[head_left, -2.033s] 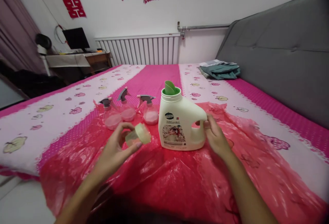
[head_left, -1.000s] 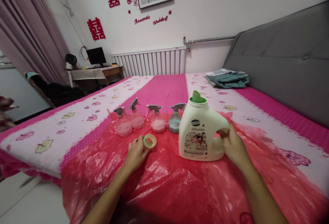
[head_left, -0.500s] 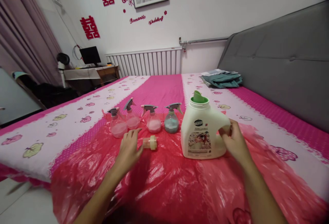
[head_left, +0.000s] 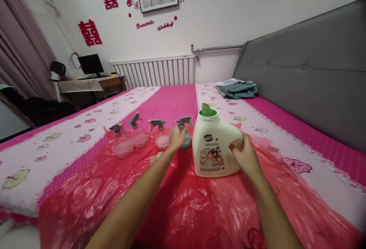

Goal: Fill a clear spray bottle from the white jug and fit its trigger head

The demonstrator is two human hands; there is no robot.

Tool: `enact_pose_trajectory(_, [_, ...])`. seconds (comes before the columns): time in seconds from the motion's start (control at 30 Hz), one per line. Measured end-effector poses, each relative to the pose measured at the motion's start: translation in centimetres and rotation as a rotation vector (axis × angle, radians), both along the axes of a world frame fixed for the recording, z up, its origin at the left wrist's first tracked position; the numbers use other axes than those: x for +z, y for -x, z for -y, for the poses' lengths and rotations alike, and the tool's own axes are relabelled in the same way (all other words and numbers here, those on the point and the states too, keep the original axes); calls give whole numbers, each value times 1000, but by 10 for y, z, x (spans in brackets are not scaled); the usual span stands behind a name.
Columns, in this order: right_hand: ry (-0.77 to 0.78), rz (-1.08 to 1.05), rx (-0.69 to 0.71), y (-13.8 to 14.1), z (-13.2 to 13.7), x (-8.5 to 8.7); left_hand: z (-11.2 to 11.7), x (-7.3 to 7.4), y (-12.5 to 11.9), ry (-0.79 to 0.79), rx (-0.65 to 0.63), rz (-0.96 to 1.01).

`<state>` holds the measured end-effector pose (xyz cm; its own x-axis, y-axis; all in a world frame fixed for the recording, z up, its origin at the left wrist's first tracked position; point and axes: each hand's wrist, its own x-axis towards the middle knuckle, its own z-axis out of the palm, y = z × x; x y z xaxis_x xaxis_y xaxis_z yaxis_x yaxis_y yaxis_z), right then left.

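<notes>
My right hand [head_left: 246,153] is closed round the handle of a cream detergent jug [head_left: 210,138], which stands upright with its cap off and a green spout in its mouth. My left hand [head_left: 177,137] has its fingers wrapped at the neck of a spray bottle [head_left: 187,142] with a blue-grey body. Just left of it stands a pink spray bottle [head_left: 162,141] with a grey trigger head. Two more pink ones, a middle spray bottle [head_left: 139,139] and an end spray bottle [head_left: 123,148], stand further left. A pale yellow cap [head_left: 154,159] lies partly behind my left forearm.
A crumpled red plastic sheet [head_left: 183,207] lies under the bottles on a pink patterned bed [head_left: 174,98]. Folded green clothes [head_left: 238,89] sit near the grey headboard [head_left: 309,69]. Behind are a radiator [head_left: 160,71] and a desk with a monitor [head_left: 90,65].
My left hand has moved right and forward, from beside the yellow cap to the blue-grey spray bottle's neck. My right hand keeps its hold on the jug. The view has shifted slightly right.
</notes>
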<state>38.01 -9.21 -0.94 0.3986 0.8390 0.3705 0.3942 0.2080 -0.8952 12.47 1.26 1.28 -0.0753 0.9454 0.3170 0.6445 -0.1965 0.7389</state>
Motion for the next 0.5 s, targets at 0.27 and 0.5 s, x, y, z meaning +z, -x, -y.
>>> enact_pose_trajectory(0.27, [-25,-28,8,3,-1,1,14,10,3,-82,26,23])
enact_pose_trajectory(0.5, [-19,-27,24,0,-2,-4,39,52,4,-201,18,56])
